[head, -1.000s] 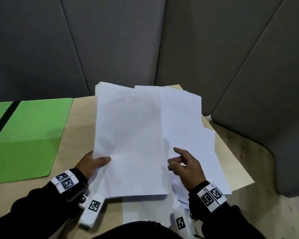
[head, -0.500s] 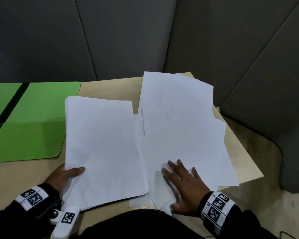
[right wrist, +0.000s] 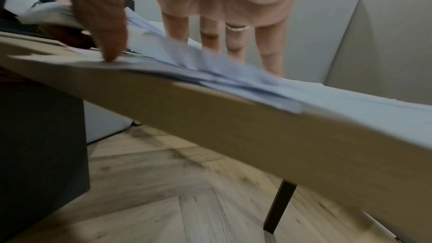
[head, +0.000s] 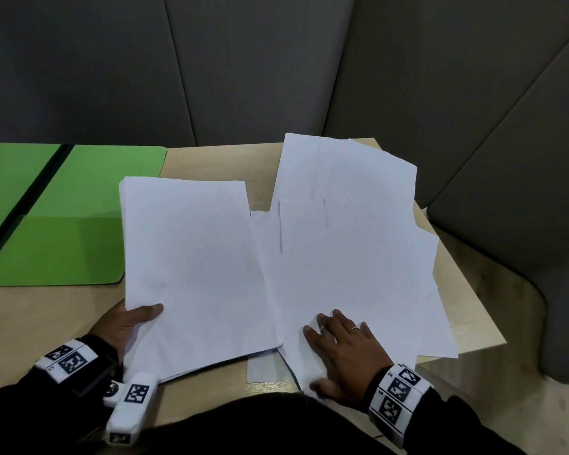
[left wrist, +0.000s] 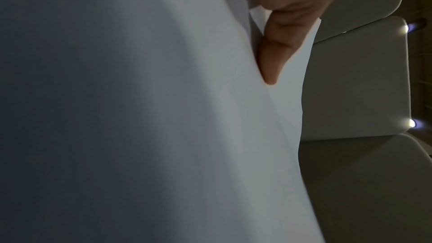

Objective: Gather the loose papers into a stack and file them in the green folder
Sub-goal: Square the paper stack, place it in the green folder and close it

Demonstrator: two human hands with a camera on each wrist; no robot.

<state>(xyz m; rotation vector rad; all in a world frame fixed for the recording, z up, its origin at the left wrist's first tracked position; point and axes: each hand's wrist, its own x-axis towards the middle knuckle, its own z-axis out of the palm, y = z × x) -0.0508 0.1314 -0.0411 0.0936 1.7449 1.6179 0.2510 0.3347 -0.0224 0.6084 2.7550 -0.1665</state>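
Grey padded wall panels point(head: 243, 67) close in a pale wooden counter point(head: 211, 159) on its far and right sides, with wood-pattern flooring point(right wrist: 163, 182) below it in the right wrist view.

One flat green card folder point(head: 79, 224) lies open at the far left of the counter, cut off by the left edge of the head view, a dark spine line running between its two leaves; nothing lies in it.

Two groups of white paper are on show. One gathered stack of white sheets point(head: 191, 264) sits near the middle, its left edge just overlapping the folder's right edge. The left hand point(head: 128, 323) holds its near left corner, thumb on top; in the left wrist view one finger shows under the sheets, the others are hidden. How many sheets are in the stack cannot be counted.

To the right lies a loose overlapping spread of white sheets point(head: 352, 251), at least five edges showing, reaching past the counter's near right edge. The right hand point(head: 345, 349) lies flat on its near part, grip wide, fingers straight and pressing the paper; a ring shows on one finger. The right wrist view is blurred where the fingers meet the paper.
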